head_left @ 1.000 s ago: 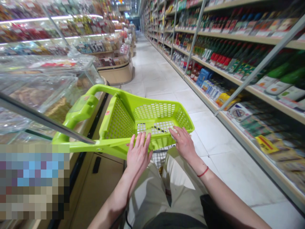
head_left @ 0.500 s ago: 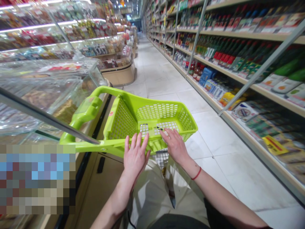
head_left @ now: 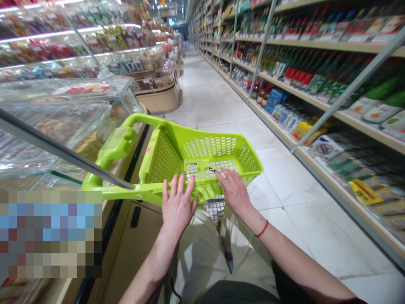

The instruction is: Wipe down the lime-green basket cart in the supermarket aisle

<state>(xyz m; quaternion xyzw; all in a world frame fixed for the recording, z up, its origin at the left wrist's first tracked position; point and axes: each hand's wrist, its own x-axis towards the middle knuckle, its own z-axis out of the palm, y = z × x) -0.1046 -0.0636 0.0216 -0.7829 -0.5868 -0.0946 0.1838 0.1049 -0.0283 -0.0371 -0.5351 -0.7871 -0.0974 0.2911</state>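
Observation:
A lime-green plastic shopping cart stands sideways in front of me, its handle to the left. Nothing lies in its upper basket; part of a lower basket shows beneath, mostly hidden by my legs. My left hand rests at the near rim with fingers spread and stretched out, the fingertips over the edge. Farther right along that rim lies my right hand, a red cord on its wrist. Its fingers reach over the edge into the basket, slightly bent and not wrapped tight.
Shelves of bottles and packets line the right side. On the left, a display case of wrapped food stands close to the cart handle, with a grey metal bar in front. A tiled aisle runs ahead between the displays.
The cart has shifted very slightly right in view. My left hand has slid a little left along the rim, and my right hand sits slightly farther right.

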